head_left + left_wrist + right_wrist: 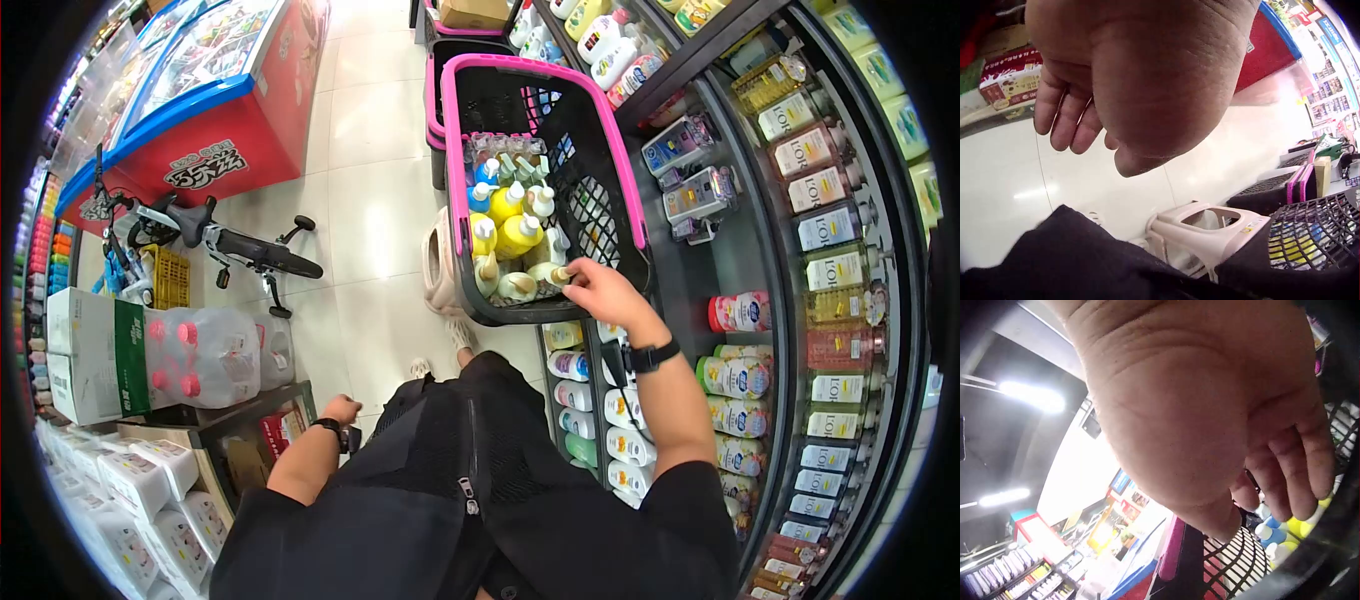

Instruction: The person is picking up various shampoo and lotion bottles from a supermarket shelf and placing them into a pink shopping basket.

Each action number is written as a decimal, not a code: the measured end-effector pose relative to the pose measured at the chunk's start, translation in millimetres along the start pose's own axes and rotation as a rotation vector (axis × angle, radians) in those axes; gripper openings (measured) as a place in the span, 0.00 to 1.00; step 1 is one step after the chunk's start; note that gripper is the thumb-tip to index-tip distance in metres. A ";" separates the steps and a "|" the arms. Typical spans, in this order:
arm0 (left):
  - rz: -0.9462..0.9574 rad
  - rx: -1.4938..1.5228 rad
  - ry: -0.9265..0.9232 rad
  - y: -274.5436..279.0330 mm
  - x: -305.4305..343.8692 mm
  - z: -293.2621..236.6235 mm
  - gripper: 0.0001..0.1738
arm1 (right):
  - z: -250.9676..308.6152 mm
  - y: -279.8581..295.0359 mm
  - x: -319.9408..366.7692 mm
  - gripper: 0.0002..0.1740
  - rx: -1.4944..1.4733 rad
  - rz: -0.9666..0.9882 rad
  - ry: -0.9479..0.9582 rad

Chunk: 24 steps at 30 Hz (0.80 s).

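Note:
My right hand (pixel 605 292) is over the near right corner of a black basket (pixel 560 315) with a pink rim. Its fingertips are beside the pump top of a cream-white bottle (pixel 547 274); whether they touch it is unclear. In the right wrist view the fingers of that hand (pixel 1241 456) bend loosely, with no object visible between them. Yellow pump bottles (pixel 519 236), blue-topped bottles (pixel 480 195) and clear bottles fill the basket's left part. My left hand (pixel 342 408) hangs low at my side, fingers loosely curled and holding nothing, as the left wrist view of the hand (pixel 1141 75) shows.
A pale stool (pixel 437 262) touches the basket's left side. Shelves of bottles (pixel 735 375) run along the right. On the left are a small bicycle (pixel 230 240), a red and blue freezer (pixel 215 150), and shrink-wrapped bottles (pixel 215 355) beside a carton (pixel 85 350).

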<state>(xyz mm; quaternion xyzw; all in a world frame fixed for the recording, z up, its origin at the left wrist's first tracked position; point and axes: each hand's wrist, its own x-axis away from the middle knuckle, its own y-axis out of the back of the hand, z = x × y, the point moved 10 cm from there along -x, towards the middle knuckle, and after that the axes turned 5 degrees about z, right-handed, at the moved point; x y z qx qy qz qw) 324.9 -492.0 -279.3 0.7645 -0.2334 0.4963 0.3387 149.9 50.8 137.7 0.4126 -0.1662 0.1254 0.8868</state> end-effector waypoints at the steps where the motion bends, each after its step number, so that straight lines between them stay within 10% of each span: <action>1: 0.024 0.024 -0.018 -11.0 2.6 -7.8 0.22 | 8.3 -5.0 -16.2 0.20 0.084 0.095 0.020; 3: -0.004 0.116 -0.006 -7.4 32.5 -34.6 0.21 | 8.3 -19.5 -65.7 0.21 0.203 0.183 0.144; 13: -0.161 0.709 0.173 -15.9 77.4 41.3 0.15 | -102.5 -167.3 -188.9 0.32 -0.163 0.749 -0.664; 19: -0.123 0.867 0.236 -83.9 86.3 86.0 0.17 | -123.5 -215.4 -207.3 0.24 -0.068 0.859 -0.619; 24: -0.148 0.627 0.238 -70.5 138.7 3.0 0.21 | -109.5 -234.3 -213.5 0.25 -0.042 0.880 -0.423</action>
